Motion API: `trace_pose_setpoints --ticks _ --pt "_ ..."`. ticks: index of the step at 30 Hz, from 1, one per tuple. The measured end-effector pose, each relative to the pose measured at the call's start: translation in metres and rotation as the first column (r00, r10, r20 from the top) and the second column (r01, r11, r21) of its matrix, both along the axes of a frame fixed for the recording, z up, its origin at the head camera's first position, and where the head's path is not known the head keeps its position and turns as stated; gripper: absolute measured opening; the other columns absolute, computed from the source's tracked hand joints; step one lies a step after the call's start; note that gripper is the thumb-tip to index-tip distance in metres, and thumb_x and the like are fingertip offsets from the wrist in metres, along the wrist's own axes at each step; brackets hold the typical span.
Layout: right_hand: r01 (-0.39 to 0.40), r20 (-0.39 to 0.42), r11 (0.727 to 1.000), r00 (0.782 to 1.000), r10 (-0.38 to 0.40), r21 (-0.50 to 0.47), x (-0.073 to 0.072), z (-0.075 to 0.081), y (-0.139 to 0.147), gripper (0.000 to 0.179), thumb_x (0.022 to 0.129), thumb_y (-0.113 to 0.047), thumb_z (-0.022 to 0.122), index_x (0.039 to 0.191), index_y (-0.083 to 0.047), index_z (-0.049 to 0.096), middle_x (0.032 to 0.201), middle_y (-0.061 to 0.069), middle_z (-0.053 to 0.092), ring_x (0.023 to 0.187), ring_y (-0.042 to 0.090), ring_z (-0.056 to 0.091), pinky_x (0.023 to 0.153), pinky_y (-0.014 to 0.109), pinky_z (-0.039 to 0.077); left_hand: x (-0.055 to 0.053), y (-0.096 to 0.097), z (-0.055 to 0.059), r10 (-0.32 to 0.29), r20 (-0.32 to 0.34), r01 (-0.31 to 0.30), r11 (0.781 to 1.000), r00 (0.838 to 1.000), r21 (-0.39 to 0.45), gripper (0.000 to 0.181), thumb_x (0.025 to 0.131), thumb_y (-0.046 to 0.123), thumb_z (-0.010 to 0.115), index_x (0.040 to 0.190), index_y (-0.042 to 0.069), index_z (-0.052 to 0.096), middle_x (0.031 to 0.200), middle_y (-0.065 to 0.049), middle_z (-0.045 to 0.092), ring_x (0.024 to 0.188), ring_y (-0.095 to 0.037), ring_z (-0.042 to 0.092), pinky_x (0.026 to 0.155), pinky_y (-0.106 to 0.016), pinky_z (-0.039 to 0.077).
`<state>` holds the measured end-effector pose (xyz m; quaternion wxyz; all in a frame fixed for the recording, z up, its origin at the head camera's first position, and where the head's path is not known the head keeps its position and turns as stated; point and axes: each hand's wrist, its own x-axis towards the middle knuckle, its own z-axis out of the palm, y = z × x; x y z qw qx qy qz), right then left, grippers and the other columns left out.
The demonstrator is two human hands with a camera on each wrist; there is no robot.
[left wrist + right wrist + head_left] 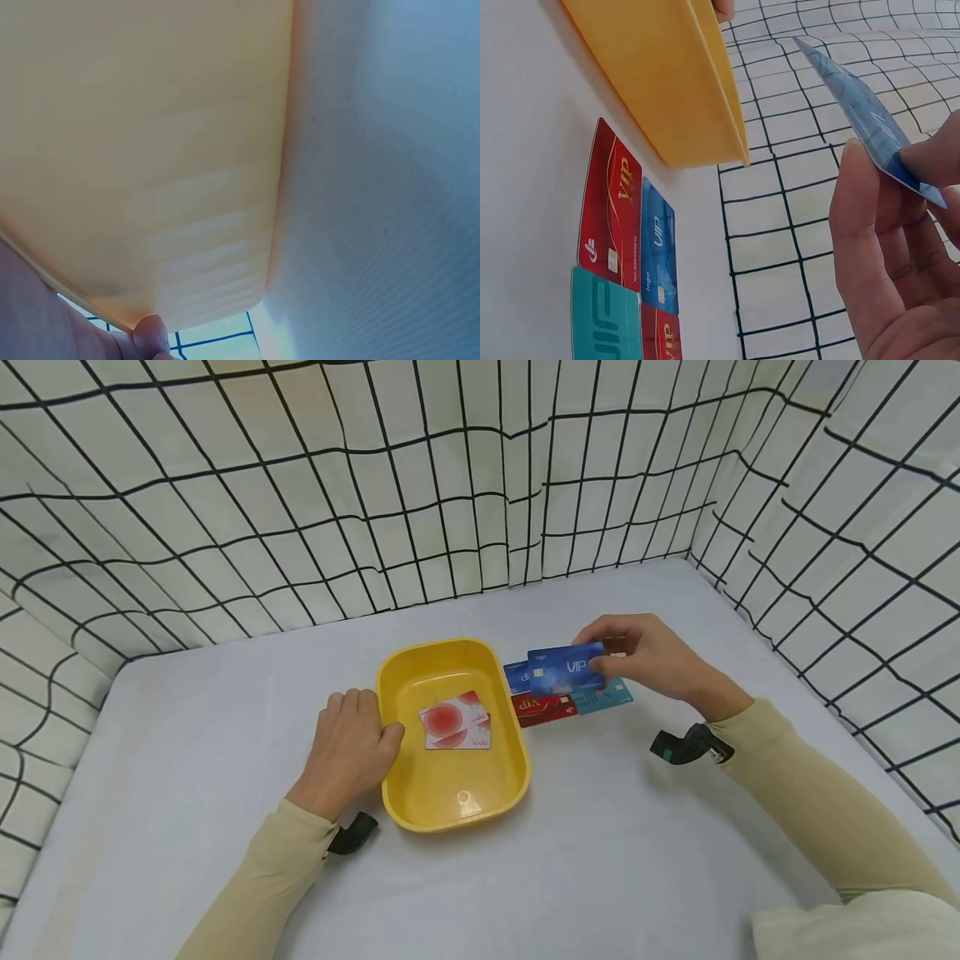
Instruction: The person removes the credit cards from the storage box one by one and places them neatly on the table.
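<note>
My right hand (637,656) pinches a blue VIP card (558,670) between thumb and fingers, raised above other cards on the table. In the right wrist view that blue card (866,112) tilts well off the tabletop. Below it lie a red VIP card (609,202), another blue card (658,244), a teal card (604,319) and a second red card (660,334), laid edge to edge. My left hand (352,743) grips the left rim of a yellow plastic tray (420,785), thumb over the edge. Inside it, two white-and-red cards (453,720) overlap.
A white cloth (600,843) covers the table. Black wire grid panels (465,493) with white sheeting behind them stand along the back and both sides. Each wrist wears a small black camera mount (686,743).
</note>
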<state>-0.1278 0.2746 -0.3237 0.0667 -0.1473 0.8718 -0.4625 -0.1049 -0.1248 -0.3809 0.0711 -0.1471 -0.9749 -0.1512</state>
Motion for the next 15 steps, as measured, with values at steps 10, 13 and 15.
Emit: trace_pose_setpoints --ticks 10,13,15 --pt "0.08 0.057 0.994 0.995 -0.076 -0.071 0.001 -0.007 0.011 0.032 0.094 -0.009 0.068 0.125 -0.009 0.062 0.128 0.007 0.063 0.111 0.025 0.064 0.089 0.025 0.057 0.0 0.001 0.0 0.005 0.01 -0.005 1.0 1.0 0.002 0.02 0.091 0.018 0.048 0.084 -0.001 0.047 0.078 -0.014 0.043 0.081 -0.032 0.038 0.072 -0.037 0.026" --pt "0.103 0.069 0.988 0.993 -0.095 -0.115 0.002 -0.01 0.016 0.03 0.093 -0.008 0.069 0.121 -0.008 0.061 0.12 0.007 0.063 0.106 0.024 0.064 0.087 0.024 0.058 0.0 0.001 0.001 0.007 0.017 -0.007 1.0 1.0 0.004 0.02 0.09 0.018 0.047 0.084 0.0 0.048 0.078 -0.014 0.043 0.082 -0.032 0.038 0.072 -0.037 0.026" --pt "0.108 0.068 0.985 0.993 -0.099 -0.134 0.002 -0.013 0.019 0.027 0.093 -0.009 0.069 0.119 -0.008 0.062 0.115 0.006 0.065 0.102 0.024 0.065 0.085 0.025 0.058 0.0 0.001 0.001 0.008 0.02 -0.008 1.0 1.0 0.005 0.02 0.09 0.018 0.046 0.084 0.0 0.047 0.078 -0.014 0.043 0.081 -0.032 0.038 0.071 -0.037 0.026"
